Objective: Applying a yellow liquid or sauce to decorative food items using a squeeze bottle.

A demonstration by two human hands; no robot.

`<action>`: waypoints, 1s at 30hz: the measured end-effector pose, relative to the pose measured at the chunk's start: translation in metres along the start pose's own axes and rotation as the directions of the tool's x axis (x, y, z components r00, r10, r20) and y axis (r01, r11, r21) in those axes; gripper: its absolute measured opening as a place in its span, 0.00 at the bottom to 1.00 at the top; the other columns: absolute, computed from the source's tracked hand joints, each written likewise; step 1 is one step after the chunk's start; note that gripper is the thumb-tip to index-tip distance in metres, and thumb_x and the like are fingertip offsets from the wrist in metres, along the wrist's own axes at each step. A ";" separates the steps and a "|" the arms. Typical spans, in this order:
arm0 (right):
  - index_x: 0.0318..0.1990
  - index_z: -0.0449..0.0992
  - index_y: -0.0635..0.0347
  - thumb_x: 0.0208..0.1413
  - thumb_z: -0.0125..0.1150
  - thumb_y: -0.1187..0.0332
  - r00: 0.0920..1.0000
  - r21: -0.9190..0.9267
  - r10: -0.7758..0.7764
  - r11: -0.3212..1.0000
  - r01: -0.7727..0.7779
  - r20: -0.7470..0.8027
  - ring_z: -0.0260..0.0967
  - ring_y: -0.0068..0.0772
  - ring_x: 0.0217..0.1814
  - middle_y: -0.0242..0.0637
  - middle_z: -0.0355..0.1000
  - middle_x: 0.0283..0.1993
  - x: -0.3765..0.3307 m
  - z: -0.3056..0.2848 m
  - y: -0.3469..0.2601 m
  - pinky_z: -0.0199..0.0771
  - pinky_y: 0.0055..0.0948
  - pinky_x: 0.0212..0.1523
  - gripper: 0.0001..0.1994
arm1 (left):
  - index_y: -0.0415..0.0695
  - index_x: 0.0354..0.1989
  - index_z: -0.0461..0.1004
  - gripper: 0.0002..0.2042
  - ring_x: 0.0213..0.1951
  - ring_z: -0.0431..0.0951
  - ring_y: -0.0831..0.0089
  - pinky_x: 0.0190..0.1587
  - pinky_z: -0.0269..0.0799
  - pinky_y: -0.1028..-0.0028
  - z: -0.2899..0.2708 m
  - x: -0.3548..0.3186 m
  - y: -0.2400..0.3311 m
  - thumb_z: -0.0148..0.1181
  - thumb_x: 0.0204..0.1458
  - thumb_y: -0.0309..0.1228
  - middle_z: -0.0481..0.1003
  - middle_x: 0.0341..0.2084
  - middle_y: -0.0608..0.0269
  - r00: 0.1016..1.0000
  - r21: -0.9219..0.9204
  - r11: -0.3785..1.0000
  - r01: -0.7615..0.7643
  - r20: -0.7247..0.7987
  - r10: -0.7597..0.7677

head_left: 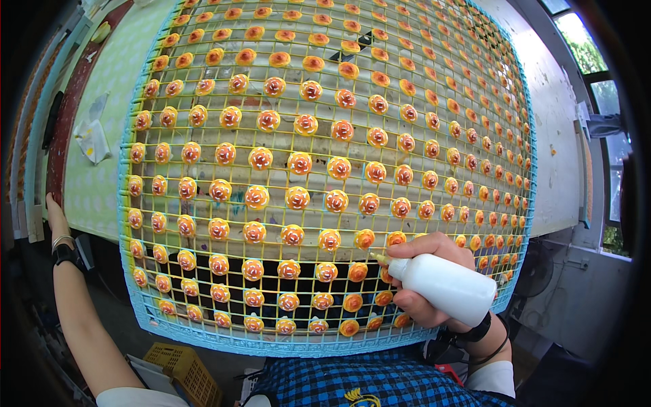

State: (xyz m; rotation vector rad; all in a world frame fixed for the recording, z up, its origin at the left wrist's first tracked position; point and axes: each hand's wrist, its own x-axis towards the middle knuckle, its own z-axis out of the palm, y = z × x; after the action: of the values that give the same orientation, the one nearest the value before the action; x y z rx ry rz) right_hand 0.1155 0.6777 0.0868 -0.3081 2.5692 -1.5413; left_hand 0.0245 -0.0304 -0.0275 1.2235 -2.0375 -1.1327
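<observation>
My right hand (434, 251) is wrapped round a white squeeze bottle (451, 286), which lies tilted with its thin yellowish nozzle pointing left. The nozzle tip hovers just above a plain orange piece (364, 239); I cannot tell whether it touches. Rows of small domed yellow-orange pieces cover a blue-edged mesh rack (127, 224). Many in the left and middle rows carry white curved strokes, like this piece (299, 163). Those in the far rows and several close to the bottle show plain orange tops. At far left, my left hand (57, 216) rests on the table edge, fingers stretched out, holding nothing.
A green dotted tabletop (91, 193) extends under the rack's left side, with a crumpled white wrapper (92, 139) on it. Below left on the floor stands a yellow plastic crate (183, 370). A fan (534, 275) and windows (582, 44) are at the right.
</observation>
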 end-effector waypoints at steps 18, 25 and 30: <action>0.34 0.72 0.56 0.37 0.63 0.57 0.999 -0.052 -0.041 0.998 0.041 0.000 0.67 0.27 0.20 0.33 0.69 0.25 0.000 -0.002 0.001 0.66 0.21 0.19 0.18 | 0.32 0.45 0.62 0.31 0.42 0.65 0.66 0.47 0.56 0.75 0.002 -0.013 0.015 0.39 0.47 0.52 0.67 0.42 0.55 0.985 0.039 0.985 0.171 0.020 -0.172; 0.34 0.72 0.56 0.37 0.63 0.56 0.998 -0.048 -0.064 0.997 0.064 0.003 0.68 0.28 0.21 0.33 0.69 0.25 0.000 -0.002 0.001 0.66 0.21 0.20 0.18 | 0.33 0.46 0.63 0.30 0.42 0.65 0.66 0.47 0.55 0.76 0.004 -0.017 0.015 0.39 0.47 0.51 0.67 0.42 0.55 0.987 0.018 0.988 0.155 0.028 -0.156; 0.35 0.72 0.56 0.36 0.63 0.57 0.997 -0.049 -0.083 0.995 0.082 -0.007 0.69 0.28 0.22 0.34 0.69 0.26 0.001 0.000 0.001 0.67 0.21 0.21 0.18 | 0.33 0.46 0.63 0.30 0.43 0.65 0.66 0.47 0.55 0.76 -0.002 -0.008 0.011 0.38 0.47 0.51 0.66 0.42 0.55 0.985 0.019 0.987 0.161 0.053 -0.162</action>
State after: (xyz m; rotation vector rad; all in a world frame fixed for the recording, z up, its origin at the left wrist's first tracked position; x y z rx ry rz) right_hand 0.1147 0.6776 0.0863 -0.4191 2.6356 -1.5108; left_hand 0.0243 -0.0214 -0.0170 1.4011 -2.0191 -1.2403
